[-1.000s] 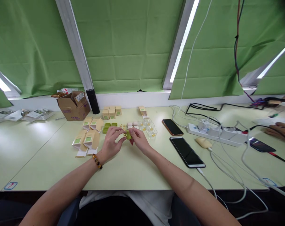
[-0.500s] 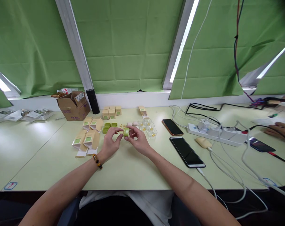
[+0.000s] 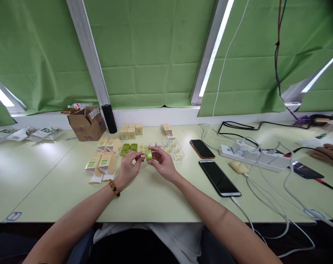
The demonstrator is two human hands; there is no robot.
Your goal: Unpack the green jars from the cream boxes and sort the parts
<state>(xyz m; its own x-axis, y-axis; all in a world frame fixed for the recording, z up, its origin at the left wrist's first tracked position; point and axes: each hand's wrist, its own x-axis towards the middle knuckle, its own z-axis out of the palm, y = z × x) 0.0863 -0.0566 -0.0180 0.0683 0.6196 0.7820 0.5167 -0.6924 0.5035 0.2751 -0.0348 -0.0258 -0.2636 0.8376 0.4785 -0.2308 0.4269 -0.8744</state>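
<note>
My right hand (image 3: 165,164) holds a small light-green cup (image 3: 148,154) on its side between thumb and fingers. My left hand (image 3: 130,167), with a beaded bracelet at the wrist, is pinched at the cup's left side on something small that I cannot make out. Just beyond the left hand sit several green square cups (image 3: 125,151) and tiny yellow pieces (image 3: 143,147). Past the right hand stand clear plastic cups (image 3: 178,155) with yellow bits inside, partly hidden by its fingers. Pinkish-white pieces (image 3: 154,144) lie behind the hands.
Opened kraft boxes (image 3: 107,163) lie left; closed small boxes (image 3: 131,131) stand behind, with another carton (image 3: 167,131) farther right. A cardboard box (image 3: 87,124) and black bottle (image 3: 109,118) stand back left. Phones (image 3: 219,178), a power strip (image 3: 254,157) and cables are right. Another person's hand (image 3: 328,153) rests far right.
The left fingertips have moved slightly right, closer to the green cup, and the cup is turned a little. The view has shifted slightly.
</note>
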